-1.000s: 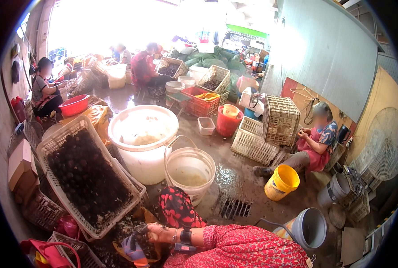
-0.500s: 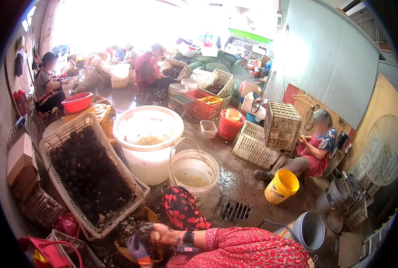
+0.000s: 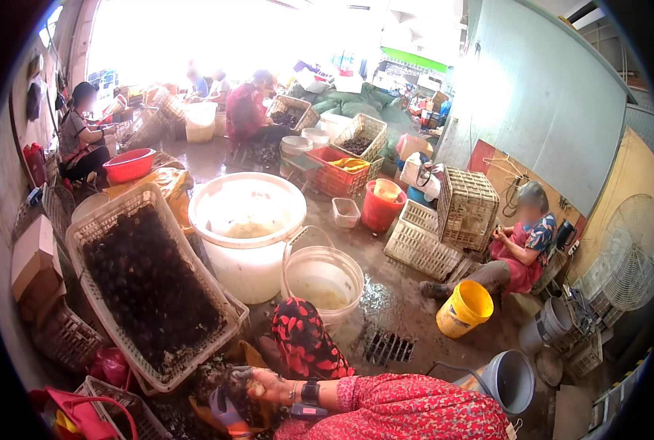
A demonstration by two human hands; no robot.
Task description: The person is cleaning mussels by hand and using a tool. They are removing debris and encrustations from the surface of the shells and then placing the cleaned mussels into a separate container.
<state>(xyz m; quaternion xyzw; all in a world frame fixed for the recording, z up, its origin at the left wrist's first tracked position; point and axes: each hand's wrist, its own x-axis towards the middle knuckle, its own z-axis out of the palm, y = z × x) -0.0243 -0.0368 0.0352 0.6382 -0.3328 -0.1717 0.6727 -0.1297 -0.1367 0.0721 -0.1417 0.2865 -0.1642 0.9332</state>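
At the lower left of the head view, my right hand (image 3: 266,384) is bare and dirty, with dark coverings on its fingertips and a dark band at the wrist. Its fingers are curled together; what they hold is too small and dark to name. Just beneath it is my left hand (image 3: 228,413) in a purple and orange glove, its fingers partly hidden. Both hands hover over dark scraps and a yellowish-brown cloth or bag (image 3: 203,416). Close beyond them leans a pale plastic crate (image 3: 114,339) heaped with dark, roundish pieces (image 3: 147,282).
Beyond my patterned knee (image 3: 308,337) stand a large white tub (image 3: 242,271) and a clear bucket (image 3: 323,312). A floor drain (image 3: 389,347), yellow bucket (image 3: 465,308) and grey bucket (image 3: 510,385) lie rightward. Several people sit working among crates; one person (image 3: 521,246) is at right.
The view has shifted slightly. My right hand has moved a little and its fingers are curled differently; the gloved left hand stays just below it.
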